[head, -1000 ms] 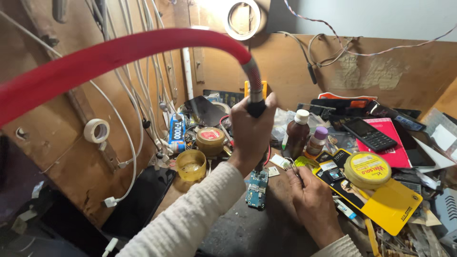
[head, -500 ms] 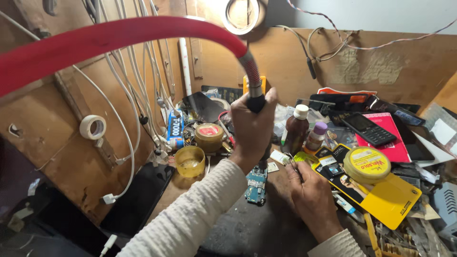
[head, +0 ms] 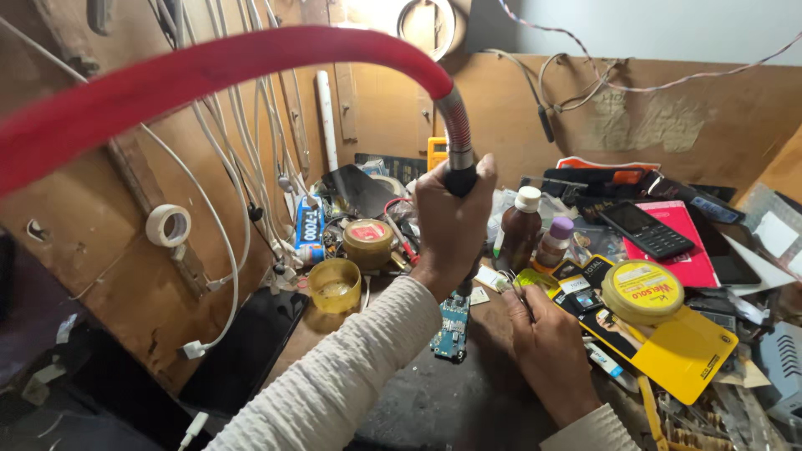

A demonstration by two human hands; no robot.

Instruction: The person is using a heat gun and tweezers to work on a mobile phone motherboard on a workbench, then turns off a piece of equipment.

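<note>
My left hand (head: pixel 451 221) is closed around the black handle (head: pixel 460 179) of a tool on a red hose (head: pixel 251 67) that arcs overhead from the left. The handle points down at a small blue-green circuit board (head: pixel 451 327) lying on the dark bench. My right hand (head: pixel 547 351) rests just right of the board and pinches a thin metal tool, apparently tweezers (head: pixel 511 282), with its tip near the board's upper right. The tool's nozzle is hidden behind my left hand.
Left of the board stand a yellow tub (head: pixel 335 285) and a round tin (head: pixel 368 242). Two small bottles (head: pixel 522 225) stand behind. To the right lie a yellow lidded tin (head: pixel 642 291) on a yellow card, and a keypad phone (head: pixel 645 229). White cables (head: pixel 217 250) hang on the left wall.
Both hands keep their grips and places. The view has shifted slightly, and the red hose sits a little higher in the frame.
</note>
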